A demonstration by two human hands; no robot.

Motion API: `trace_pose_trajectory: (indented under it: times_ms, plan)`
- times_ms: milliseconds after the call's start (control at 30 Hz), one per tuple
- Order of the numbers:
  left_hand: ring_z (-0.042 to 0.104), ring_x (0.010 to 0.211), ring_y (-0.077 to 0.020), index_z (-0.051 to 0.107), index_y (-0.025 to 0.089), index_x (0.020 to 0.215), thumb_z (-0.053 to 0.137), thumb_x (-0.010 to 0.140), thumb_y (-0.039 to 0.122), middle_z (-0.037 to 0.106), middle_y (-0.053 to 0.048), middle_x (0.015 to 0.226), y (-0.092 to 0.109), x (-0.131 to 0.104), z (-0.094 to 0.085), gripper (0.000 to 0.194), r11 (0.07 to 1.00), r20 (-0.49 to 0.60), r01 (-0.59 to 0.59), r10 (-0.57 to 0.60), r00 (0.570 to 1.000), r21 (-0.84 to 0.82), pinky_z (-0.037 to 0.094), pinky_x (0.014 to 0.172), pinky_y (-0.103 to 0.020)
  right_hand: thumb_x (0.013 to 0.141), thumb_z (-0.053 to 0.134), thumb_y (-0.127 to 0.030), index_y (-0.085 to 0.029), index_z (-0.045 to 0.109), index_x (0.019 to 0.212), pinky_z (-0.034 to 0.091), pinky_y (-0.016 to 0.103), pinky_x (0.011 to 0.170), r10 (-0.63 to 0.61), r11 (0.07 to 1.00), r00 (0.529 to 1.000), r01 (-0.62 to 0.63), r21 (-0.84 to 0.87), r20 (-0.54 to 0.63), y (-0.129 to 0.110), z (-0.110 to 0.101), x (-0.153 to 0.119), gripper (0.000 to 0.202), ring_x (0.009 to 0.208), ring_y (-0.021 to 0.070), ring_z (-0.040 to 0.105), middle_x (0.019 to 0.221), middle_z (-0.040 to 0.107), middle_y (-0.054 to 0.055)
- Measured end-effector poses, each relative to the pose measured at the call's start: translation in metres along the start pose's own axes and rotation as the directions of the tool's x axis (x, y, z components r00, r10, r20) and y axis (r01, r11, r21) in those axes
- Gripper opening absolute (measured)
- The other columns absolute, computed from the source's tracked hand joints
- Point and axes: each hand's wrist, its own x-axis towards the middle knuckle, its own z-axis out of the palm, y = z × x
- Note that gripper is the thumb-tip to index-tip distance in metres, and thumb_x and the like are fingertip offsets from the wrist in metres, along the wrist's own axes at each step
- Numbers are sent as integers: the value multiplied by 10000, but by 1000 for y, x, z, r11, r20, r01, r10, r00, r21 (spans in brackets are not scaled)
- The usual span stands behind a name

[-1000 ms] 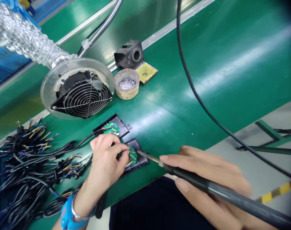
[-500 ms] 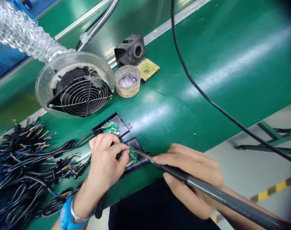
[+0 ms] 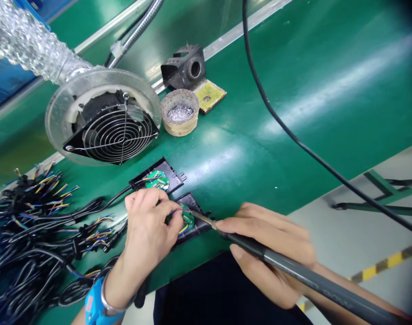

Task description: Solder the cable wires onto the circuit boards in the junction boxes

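My right hand is wrapped round the dark handle of a soldering iron. The iron's metal tip reaches onto a green circuit board, which sits in a black plastic case. Thumb and forefinger of my left hand pinch a thin wire at that board, close to the tip. The exact contact point is too small to make out. Just beyond my left hand lies a second black case with another green board and a black cable leading into it.
Bundled black cables with stripped coloured ends spread over the left side. A fume extractor fan hangs behind my left hand. Farther back stand a bowl of solder bits, an iron holder and a yellow sponge. A black cord crosses the right.
The view has shifted very slightly. Both hands keep nearly the same pose, with the iron's tip still at the board beside the pinched wire.
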Motion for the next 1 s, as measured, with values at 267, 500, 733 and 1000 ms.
trace_pose_trajectory:
  times_ms: [267,500,733,1000]
  plan:
    - [555,808,-193,721,247,724,642,823,201,608,-7,762,1,1,0,134,1000,-6,-2,2,1000,17,331,787,-402,758,514,-43,-126,653,1030,426,301,513,14,1000,1000,-14,2,-13,0,-4,-3,317,574,147,525,718,605,58]
    - [553,806,-192,718,247,722,649,821,196,606,-4,766,1,1,0,131,1000,-5,0,0,1000,16,326,785,-397,765,522,-63,-133,653,1003,434,300,496,35,999,998,-37,-28,-57,-8,-14,-3,281,568,152,546,687,600,50]
    - [559,803,-189,721,250,739,643,833,206,610,-6,771,1,0,0,131,1000,-8,2,-1,1000,15,335,794,-398,824,561,-65,-191,624,1172,519,243,520,36,995,987,-50,-91,-157,-2,-5,0,376,591,124,631,751,672,10]
    - [554,836,-193,723,245,795,608,858,219,617,-19,816,-1,-3,-1,133,1000,16,-3,3,1000,3,338,803,-401,850,592,-34,-174,645,1007,567,227,644,-102,991,985,89,-98,-142,13,43,17,217,657,113,663,850,737,16]
